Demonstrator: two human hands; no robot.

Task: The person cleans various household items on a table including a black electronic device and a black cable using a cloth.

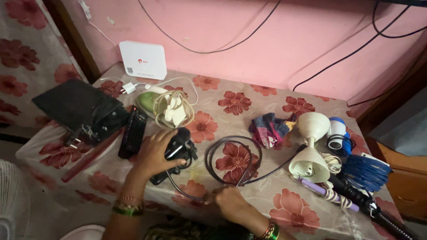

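Right hand (231, 202) pinches looped black cable (233, 158); left hand (153, 153) clasps glossy black device (178, 149).

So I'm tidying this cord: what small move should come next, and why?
Probably draw the right hand back toward the black device under the left hand, adding a loop. The dark cord already lies in a coil on the flowered cloth, with a loose stretch between the hands.

Beige tablecloth (267, 95) with red flowers, pink wall (249, 49), white router (143, 60), black cable (231, 160)
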